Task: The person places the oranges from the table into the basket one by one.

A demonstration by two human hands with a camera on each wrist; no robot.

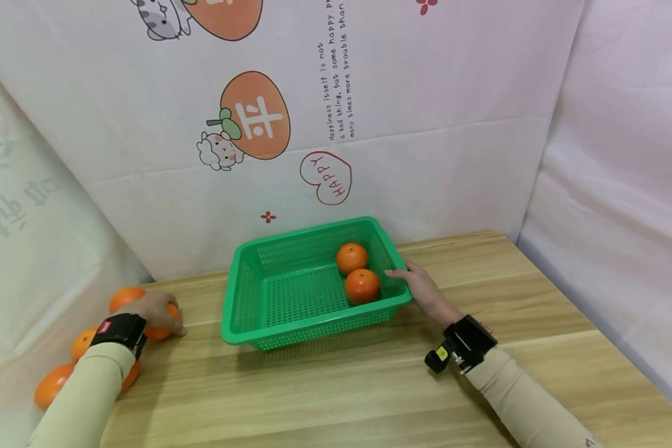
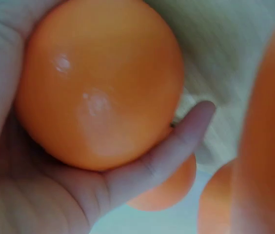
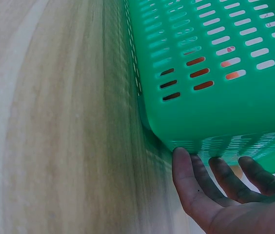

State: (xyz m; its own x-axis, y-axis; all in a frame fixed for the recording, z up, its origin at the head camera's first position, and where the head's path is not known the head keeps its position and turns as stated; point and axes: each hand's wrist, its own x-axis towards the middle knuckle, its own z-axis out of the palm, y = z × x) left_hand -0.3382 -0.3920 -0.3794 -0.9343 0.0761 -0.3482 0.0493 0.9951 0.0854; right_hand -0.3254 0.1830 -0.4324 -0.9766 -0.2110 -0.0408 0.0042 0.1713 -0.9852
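Observation:
At the left of the table my left hand (image 1: 152,309) curls round an orange (image 1: 162,323); in the left wrist view this orange (image 2: 101,83) lies against the palm, between thumb and fingers. More oranges (image 1: 49,387) cluster close by, partly covered by the hand and forearm. A green plastic basket (image 1: 308,330) with slotted walls stands at mid-table, and two oranges (image 1: 362,286) sit at its right end. My right hand (image 1: 422,291) grips the basket's right rim, thumb over the edge. From the right wrist view, its fingers (image 3: 188,187) touch the outer wall.
The wood-grain table (image 1: 336,398) runs back to a white printed cloth (image 1: 425,174). White cloth also hangs at the left (image 1: 33,249) and right (image 1: 621,205) sides. An orange (image 1: 84,342) lies close to the left cloth.

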